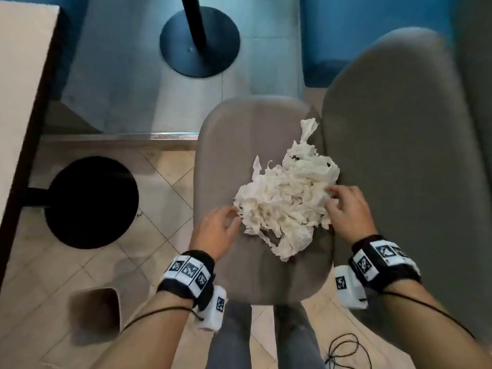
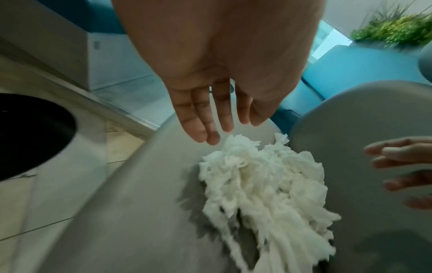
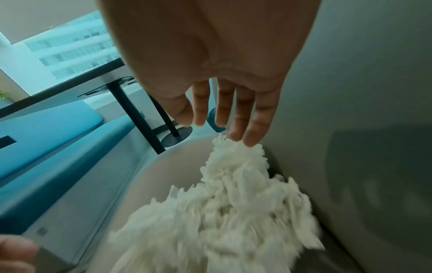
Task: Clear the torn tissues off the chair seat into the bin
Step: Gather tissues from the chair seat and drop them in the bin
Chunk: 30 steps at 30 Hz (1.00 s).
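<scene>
A loose heap of torn white tissues [image 1: 285,201] lies on the grey chair seat [image 1: 239,129], toward its right side by the backrest [image 1: 399,155]. My left hand [image 1: 231,217] is at the heap's left edge, fingers straight in the left wrist view [image 2: 217,133], tips just touching the tissues [image 2: 261,184]. My right hand [image 1: 332,198] rests on the heap's right edge with fingers spread [image 3: 222,129] over the tissues [image 3: 222,212]. Neither hand holds anything. A round black opening [image 1: 90,201] sits on the floor to the left; I cannot tell whether it is the bin.
A tan square-mouthed container [image 1: 93,312] stands on the tiled floor by my left forearm. A black table base and pole [image 1: 199,41] stand beyond the chair. A tabletop [image 1: 21,89] runs along the left edge. A black cable [image 1: 346,352] lies on the floor near my legs.
</scene>
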Each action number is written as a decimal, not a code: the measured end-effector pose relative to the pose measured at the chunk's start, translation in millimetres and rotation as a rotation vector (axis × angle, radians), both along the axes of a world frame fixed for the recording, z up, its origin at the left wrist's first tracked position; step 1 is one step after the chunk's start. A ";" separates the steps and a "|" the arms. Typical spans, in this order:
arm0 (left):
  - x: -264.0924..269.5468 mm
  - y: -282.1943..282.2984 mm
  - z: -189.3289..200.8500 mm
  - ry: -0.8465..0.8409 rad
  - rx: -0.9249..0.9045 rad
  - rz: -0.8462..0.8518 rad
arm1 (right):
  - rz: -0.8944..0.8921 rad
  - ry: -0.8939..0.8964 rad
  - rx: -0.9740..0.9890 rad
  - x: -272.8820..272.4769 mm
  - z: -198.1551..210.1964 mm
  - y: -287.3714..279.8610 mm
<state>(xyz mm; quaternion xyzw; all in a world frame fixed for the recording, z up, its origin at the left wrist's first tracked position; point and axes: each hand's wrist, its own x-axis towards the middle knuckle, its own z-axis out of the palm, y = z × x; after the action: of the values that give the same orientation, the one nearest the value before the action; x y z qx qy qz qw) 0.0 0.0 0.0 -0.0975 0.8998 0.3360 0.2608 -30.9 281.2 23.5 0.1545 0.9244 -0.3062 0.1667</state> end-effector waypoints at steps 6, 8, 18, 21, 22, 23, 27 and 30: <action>-67.3 56.4 -52.6 -0.107 -0.047 0.102 | -0.050 -0.010 0.072 -75.7 -59.6 3.5; -69.8 61.3 -73.3 -0.155 -0.050 0.115 | -0.025 -0.117 0.060 -86.0 -82.7 10.6; -56.7 61.5 -67.5 -0.087 0.273 0.546 | -0.165 -0.043 0.070 -70.3 -105.3 39.6; -59.9 56.7 -59.1 -0.082 0.309 0.607 | -0.267 -0.019 -0.005 -65.7 -79.8 42.9; -61.6 54.8 -57.9 -0.072 0.306 0.607 | -0.293 -0.010 -0.027 -64.9 -71.5 42.9; -63.3 52.4 -57.8 -0.054 0.290 0.596 | -0.314 0.000 -0.041 -64.7 -64.1 42.8; -72.6 49.5 -54.0 -0.008 0.272 0.562 | -0.356 0.028 -0.087 -60.4 -56.8 43.0; -75.4 52.3 -54.0 0.020 0.221 0.522 | -0.290 0.024 -0.210 -54.4 -69.5 36.0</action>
<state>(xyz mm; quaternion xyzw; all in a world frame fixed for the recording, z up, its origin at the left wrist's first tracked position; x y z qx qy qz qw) -75.4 52.3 -54.0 -0.2936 0.8046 0.4889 0.1657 -85.3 317.2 -46.0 0.2643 0.8574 -0.4236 0.1247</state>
